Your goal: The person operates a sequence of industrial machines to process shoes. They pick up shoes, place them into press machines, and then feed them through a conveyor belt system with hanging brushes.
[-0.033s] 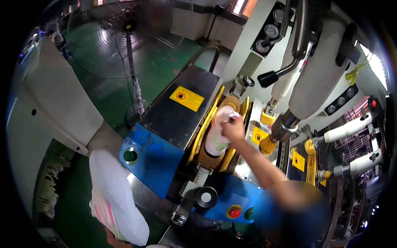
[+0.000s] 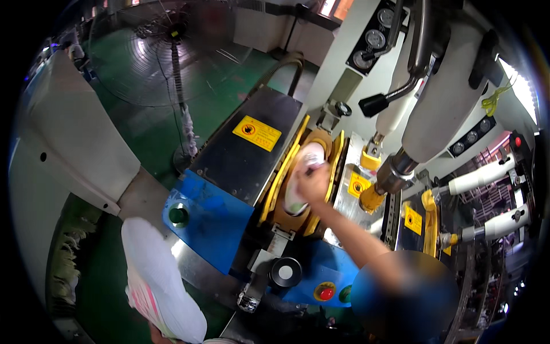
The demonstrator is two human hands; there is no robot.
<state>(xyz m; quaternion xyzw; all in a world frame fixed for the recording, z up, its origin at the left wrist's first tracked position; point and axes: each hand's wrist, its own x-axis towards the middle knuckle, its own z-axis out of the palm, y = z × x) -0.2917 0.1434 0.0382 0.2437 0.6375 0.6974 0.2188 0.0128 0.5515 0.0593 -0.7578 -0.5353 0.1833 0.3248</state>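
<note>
Pressing a smooth white shoe sole (image 2: 298, 180) into the oval yellow-rimmed mould (image 2: 335, 166), the right hand (image 2: 312, 182) grips it.

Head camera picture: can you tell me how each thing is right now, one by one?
right hand: pressing on the white shoe sole
white shoe sole: lying in the yellow mould
yellow mould: open
left hand: hidden under the white shoe
white shoe: held up, sole facing the camera
floor fan: upright, spinning unclear
</note>
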